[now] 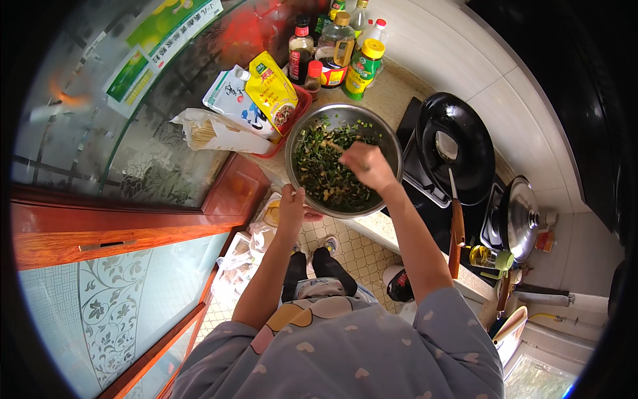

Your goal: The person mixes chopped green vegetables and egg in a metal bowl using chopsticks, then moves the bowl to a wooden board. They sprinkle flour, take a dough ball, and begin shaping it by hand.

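A wide stainless steel bowl [344, 214] holds a mix of chopped green leaves with small yellowish bits [324, 174]. My right hand [368, 164] is over the mix inside the bowl, its fingers closed around what looks like the end of thin wooden chopsticks [333, 145]; their lower ends are hidden in the greens. At the bowl's near left side, my left hand [295, 205] holds the rim, thumb up by the edge and fingers partly under the bowl.
Sauce bottles [335, 55] and a green seasoning jar [362, 70] stand behind the bowl. A red tray [300, 107] with seasoning pouches [271, 90] is at the left. To the right, a black wok [471, 164] holding a metal ladle [447, 144] sits on the stove, beside a lidded pan [521, 219].
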The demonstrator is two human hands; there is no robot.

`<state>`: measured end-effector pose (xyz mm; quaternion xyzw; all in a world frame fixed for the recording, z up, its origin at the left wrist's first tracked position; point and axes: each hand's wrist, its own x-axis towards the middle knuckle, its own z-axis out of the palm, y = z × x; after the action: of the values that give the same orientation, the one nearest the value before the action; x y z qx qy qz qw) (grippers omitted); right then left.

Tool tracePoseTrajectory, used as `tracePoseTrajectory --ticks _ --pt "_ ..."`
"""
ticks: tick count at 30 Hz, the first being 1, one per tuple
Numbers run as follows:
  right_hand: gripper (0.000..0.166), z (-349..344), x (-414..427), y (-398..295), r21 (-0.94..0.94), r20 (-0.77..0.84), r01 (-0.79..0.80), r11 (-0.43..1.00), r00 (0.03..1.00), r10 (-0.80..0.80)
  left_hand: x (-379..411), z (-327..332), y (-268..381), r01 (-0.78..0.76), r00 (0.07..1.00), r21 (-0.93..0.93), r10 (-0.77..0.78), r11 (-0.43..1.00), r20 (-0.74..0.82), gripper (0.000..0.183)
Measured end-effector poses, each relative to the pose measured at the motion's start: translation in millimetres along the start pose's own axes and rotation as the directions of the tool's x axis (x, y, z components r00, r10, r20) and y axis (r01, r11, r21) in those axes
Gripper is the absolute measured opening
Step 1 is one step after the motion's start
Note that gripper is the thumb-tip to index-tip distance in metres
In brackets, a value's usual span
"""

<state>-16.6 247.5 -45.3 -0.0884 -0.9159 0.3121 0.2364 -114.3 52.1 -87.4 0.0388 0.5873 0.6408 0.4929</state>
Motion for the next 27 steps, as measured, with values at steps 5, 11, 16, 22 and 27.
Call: tracePoseTrajectory --ticks 5,11,16,22,27 --pt "0.005 -15.9 -29.8 -55.2 0.167 0.172 -0.079 0.983 0.984 0.050 -0.8 -2.3 -1.9 -0.005 1.000 -0.017 0.006 1.000 0.010 0.024" --pt "0.004 -48.1 -34.0 -79.4 0.285 0.238 -0.244 0.927 0.955 0.178 -2.2 -2.2 -0.6 -0.002 1.000 0.003 0.002 1.000 0.009 0.024" --pt "0.007 2.4 -39.2 -22.2 0.512 0.106 -0.318 0.798 0.945 0.308 1.7 -3.4 -1.2 0.030 0.999 0.005 -0.030 1.000 0.026 0.025" --pt "0.008 -28.9 -25.4 9.0 0.271 -0.172 -0.352 0.896 0.898 0.405 -0.9 -2.6 1.0 0.032 0.999 0.008 -0.032 0.999 0.016 0.025" --pt "0.013 -61.4 -39.8 0.7 0.258 -0.052 -0.660 0.706 0.720 0.692 0.3 -2.9 -0.9 0.015 1.000 -0.039 -0.014 0.999 0.021 0.020"
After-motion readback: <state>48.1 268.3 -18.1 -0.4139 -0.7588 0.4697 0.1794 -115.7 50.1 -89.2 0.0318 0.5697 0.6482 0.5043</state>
